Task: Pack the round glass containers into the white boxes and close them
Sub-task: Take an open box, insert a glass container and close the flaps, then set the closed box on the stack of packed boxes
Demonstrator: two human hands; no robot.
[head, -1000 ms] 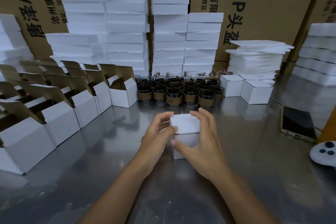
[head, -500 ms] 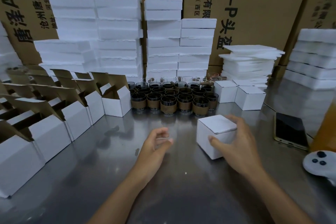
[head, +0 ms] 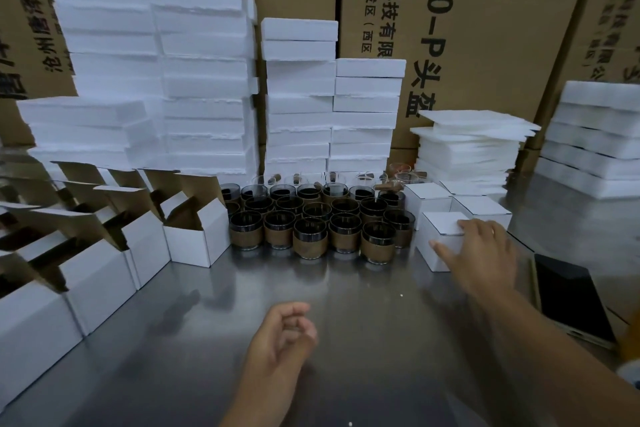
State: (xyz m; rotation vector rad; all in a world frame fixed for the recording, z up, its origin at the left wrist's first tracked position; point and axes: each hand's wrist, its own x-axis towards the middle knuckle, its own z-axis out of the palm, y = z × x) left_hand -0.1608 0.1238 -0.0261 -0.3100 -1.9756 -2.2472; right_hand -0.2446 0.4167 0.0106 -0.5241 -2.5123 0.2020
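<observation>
A closed white box (head: 437, 236) stands on the steel table (head: 363, 322) at the right, next to two more closed white boxes (head: 479, 206). My right hand (head: 479, 253) grips it, fingers over its top and thumb on its front face. My left hand (head: 287, 333) hovers low over the table's middle with loosely curled fingers and holds nothing. Several round glass containers (head: 311, 236) with brown bands stand in rows at the table's centre back. Several open white boxes (head: 194, 239) with raised flaps line the left side.
Tall stacks of white foam slabs (head: 194, 80) rise behind the glasses, with thinner foam sheets (head: 467, 146) at the right. Brown cartons (head: 485, 10) form the back wall. A black phone (head: 571, 295) lies at the right edge, close to my right forearm.
My right hand has carried the closed box from the table's centre to the right, beside the other closed boxes. My left hand let go and drew back toward me.
</observation>
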